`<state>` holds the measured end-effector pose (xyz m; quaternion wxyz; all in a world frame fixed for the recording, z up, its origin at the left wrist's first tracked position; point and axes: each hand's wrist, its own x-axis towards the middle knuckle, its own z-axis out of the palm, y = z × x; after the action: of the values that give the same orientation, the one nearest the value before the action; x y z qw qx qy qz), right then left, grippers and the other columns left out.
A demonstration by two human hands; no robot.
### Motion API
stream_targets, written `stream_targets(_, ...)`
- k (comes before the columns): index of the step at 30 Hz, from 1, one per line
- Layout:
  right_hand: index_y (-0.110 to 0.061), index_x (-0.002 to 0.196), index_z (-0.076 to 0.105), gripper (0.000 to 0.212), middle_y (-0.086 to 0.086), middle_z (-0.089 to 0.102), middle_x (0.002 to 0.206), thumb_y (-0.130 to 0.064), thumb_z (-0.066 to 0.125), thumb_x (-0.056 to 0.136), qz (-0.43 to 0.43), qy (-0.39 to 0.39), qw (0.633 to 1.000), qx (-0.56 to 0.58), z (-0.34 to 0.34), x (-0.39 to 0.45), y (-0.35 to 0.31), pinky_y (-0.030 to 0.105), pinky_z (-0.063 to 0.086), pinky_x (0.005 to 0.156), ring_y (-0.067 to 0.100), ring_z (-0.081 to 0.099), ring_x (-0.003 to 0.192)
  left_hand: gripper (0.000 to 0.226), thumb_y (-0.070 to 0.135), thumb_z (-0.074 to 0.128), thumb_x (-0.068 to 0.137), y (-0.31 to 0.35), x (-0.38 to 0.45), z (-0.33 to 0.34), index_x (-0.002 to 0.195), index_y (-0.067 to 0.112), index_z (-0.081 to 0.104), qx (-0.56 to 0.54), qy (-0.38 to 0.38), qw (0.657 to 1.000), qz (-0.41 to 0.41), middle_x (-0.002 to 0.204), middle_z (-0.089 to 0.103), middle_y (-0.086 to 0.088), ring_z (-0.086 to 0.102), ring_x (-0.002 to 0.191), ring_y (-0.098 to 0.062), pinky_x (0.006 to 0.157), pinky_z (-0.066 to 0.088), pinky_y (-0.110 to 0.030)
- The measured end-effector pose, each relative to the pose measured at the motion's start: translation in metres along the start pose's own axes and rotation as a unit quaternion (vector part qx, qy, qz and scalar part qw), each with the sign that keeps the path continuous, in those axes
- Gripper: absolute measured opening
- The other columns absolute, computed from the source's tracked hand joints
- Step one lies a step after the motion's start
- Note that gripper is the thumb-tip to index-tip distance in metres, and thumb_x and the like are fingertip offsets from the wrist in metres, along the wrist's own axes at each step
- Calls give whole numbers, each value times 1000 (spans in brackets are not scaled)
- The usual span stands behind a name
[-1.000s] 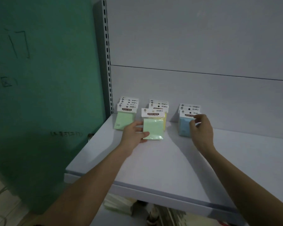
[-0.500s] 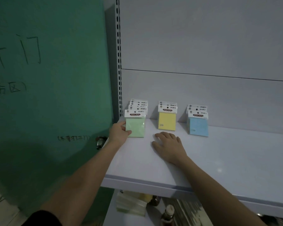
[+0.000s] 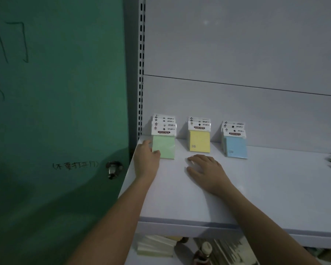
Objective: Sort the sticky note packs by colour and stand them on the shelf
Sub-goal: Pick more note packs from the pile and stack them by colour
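Three rows of paper sticky note packs stand along the back edge of the pale grey shelf (image 3: 266, 188): green packs (image 3: 163, 137) at the left corner, yellow packs (image 3: 199, 135) beside them, blue packs (image 3: 234, 140) next. The left hand (image 3: 146, 159) pinches the front green pack's lower left corner. The right hand (image 3: 205, 169) lies flat, fingers relaxed, before the yellow row.

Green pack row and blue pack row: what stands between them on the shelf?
In the head view, the yellow pack row stands between the green pack row and the blue pack row, with bare shelf gaps either side.
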<state>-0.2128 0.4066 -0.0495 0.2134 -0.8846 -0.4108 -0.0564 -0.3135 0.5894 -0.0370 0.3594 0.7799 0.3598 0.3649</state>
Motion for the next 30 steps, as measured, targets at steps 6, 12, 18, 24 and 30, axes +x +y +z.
stream_targets(6,-37,129,53,41,-17,49,138,-49,48,90,17,-8,1000,2,0,-1,-4,35,30,108,13,41,129,42,20,67,84,-4,1,-1,123,10,54,-12,-18,1000,-2,107,59,-10,59,92,-25,72,48,-32)
stream_targets(12,-22,131,55,42,-2,57,133,-42,49,94,81,-44,989,114,-27,-8,-14,31,39,98,18,52,119,62,40,64,85,15,-5,-19,132,6,40,23,-71,997,-23,129,43,-17,45,118,-33,94,43,-42)
stream_targets(18,-17,97,68,24,2,71,99,-32,50,92,90,-26,988,125,-90,-30,17,33,51,78,20,63,88,54,45,52,90,65,-41,-15,136,19,41,164,-60,981,85,141,34,-8,31,129,-29,99,37,-45)
stream_targets(24,-23,89,66,24,-3,71,90,-37,47,89,97,-21,992,76,-155,-83,97,34,53,73,22,64,82,51,59,41,90,156,-124,37,129,29,51,199,-181,955,124,139,44,1,35,130,-24,96,35,-41)
stream_targets(30,-25,86,66,22,-5,70,84,-35,47,88,127,-7,989,69,-227,-163,205,34,51,68,18,63,74,53,65,38,86,244,-214,118,126,34,53,216,-267,929,141,137,49,1,41,128,-24,100,36,-44)
